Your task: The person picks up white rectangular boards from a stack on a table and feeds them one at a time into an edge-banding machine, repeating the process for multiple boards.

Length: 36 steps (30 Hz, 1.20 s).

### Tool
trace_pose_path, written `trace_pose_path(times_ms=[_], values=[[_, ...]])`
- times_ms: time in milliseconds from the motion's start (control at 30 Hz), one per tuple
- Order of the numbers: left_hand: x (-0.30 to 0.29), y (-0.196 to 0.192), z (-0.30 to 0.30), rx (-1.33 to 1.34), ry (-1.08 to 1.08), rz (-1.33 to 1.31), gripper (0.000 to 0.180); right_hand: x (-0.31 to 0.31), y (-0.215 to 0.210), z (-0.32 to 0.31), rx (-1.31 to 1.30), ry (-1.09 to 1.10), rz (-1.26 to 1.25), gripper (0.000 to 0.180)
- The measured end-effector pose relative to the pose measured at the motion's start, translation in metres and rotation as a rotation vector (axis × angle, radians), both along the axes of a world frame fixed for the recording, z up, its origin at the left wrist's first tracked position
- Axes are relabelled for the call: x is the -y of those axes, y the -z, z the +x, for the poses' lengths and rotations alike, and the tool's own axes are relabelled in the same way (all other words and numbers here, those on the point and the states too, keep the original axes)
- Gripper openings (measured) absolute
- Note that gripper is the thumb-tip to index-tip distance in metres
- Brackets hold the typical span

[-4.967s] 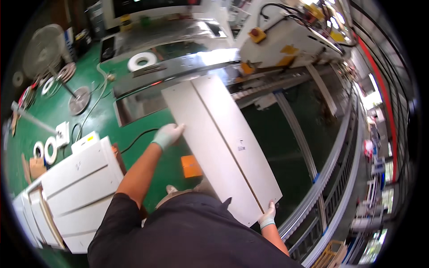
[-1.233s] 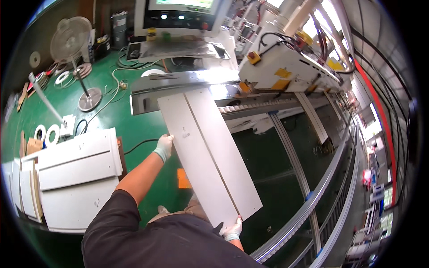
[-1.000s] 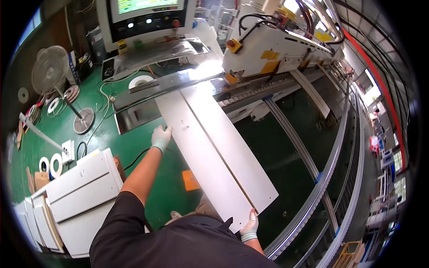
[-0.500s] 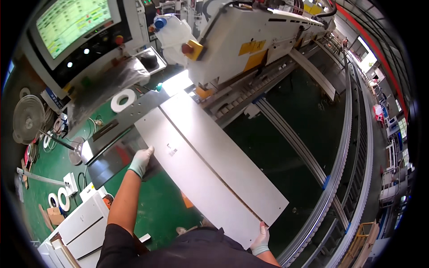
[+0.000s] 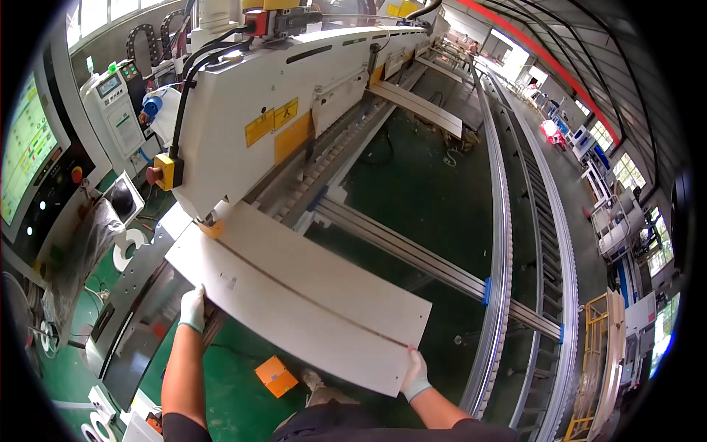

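White panel [image 5: 308,289] spans left hand [image 5: 193,307] to right hand [image 5: 416,372].

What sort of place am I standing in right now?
Most likely a factory or industrial workshop: there's a long white machine, a lit control screen at the far left, and a long metal rail stretching into the distance.

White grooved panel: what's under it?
Green floor and an orange box show past its near edge; the left end of the panel overlaps a grey metal plate. Its underside and whatever lies directly beneath are covered; contact with the plate can't be told.
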State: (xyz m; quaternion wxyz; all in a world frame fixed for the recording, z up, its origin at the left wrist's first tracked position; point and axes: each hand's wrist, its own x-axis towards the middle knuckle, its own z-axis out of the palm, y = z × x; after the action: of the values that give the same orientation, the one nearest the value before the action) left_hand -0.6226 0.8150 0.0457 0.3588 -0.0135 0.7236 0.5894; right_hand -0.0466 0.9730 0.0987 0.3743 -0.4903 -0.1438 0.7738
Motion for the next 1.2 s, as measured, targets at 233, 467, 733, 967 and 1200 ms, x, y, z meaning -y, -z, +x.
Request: trace_pose_path(times_ms=[233,467,733,967,1200], values=[[-0.037,-0.032,0.065,-1.017,0.211,-0.523,0.04,-0.087,0.04,-0.003,0.407,0.1,0.613,0.04],[0.192,0.018,0.251,-1.306,0.315,-0.532,0.048,-0.002,-0.001,-0.118,0.733,-0.525,1.01,0.057],[0.611,0.114,0.445,0.129,-1.313,-1.296,0.046,0.19,0.017,-0.186,0.191,-1.28,0.465,0.056],[0.703,0.187,0.557,0.492,-1.806,-0.197,0.027,0.406,0.066,-0.216,0.279,-2.047,0.373,0.054],[0.669,0.212,0.579,0.285,-1.552,0.398,0.034,0.63,0.188,-0.211,0.29,-2.436,0.257,0.071]])
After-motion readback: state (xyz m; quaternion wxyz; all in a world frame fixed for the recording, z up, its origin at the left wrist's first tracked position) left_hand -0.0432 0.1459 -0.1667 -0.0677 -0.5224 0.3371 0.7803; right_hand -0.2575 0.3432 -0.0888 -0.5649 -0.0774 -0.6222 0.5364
